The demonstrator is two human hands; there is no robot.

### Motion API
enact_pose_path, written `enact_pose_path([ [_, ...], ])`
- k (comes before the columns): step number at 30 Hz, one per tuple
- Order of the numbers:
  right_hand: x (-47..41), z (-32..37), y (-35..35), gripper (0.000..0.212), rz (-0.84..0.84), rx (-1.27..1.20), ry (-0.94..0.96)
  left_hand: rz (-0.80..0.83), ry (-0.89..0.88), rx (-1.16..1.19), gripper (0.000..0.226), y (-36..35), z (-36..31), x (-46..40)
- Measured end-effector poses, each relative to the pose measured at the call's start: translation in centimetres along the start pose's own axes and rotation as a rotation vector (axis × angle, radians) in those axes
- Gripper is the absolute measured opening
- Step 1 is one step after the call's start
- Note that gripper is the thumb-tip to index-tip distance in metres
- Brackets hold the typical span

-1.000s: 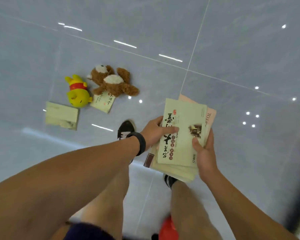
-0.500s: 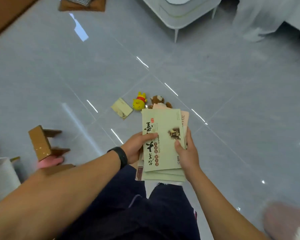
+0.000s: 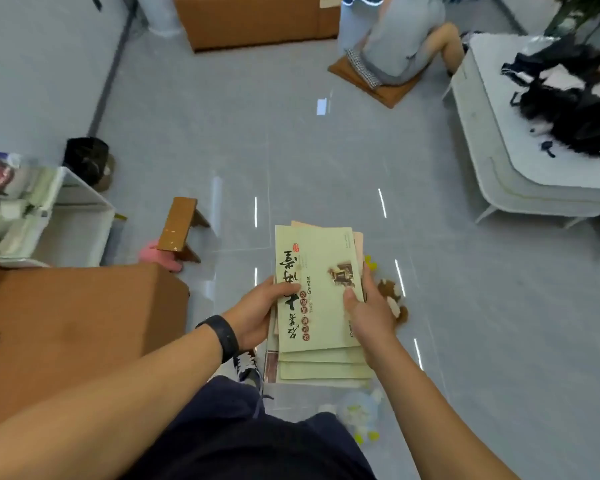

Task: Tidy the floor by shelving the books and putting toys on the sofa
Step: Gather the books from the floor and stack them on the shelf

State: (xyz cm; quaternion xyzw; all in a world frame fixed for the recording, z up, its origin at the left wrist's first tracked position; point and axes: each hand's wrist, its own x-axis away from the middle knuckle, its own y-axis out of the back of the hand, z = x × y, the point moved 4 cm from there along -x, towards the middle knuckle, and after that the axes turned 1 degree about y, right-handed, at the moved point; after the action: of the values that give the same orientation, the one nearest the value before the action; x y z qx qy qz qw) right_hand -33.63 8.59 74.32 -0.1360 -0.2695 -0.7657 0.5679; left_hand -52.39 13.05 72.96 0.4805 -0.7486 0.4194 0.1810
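The stack of books (image 3: pixel 317 299) sits at waist height, long axis pointing away from the body, clamped between the left hand (image 3: pixel 257 311) and right hand (image 3: pixel 369 311), with the white shelf (image 3: pixel 68 209) off to the left, nearer the left hand.

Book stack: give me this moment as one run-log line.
left hand: grips book stack | right hand: grips same stack | brown plush toy: on floor
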Motion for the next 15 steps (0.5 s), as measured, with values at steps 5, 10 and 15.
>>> enact_pose_path([
  [5, -4.4, 7.8, -9.3, 0.059, 0.138, 0.084, 0.058, -0.096, -0.109, 0.116, 0.037, 8.8, -6.1, 0.8],
  [10, -8.8, 13.4, -16.4, 0.051, 0.18, 0.069, 0.129, -0.176, -0.153, 0.102, 0.035, 15.1, -13.5, -0.8],
  [15, -14.4, 17.5, -21.0, 0.046, 0.225, 0.089, 0.14, -0.279, -0.192, 0.148, 0.035, 19.0, -19.2, -3.5],
])
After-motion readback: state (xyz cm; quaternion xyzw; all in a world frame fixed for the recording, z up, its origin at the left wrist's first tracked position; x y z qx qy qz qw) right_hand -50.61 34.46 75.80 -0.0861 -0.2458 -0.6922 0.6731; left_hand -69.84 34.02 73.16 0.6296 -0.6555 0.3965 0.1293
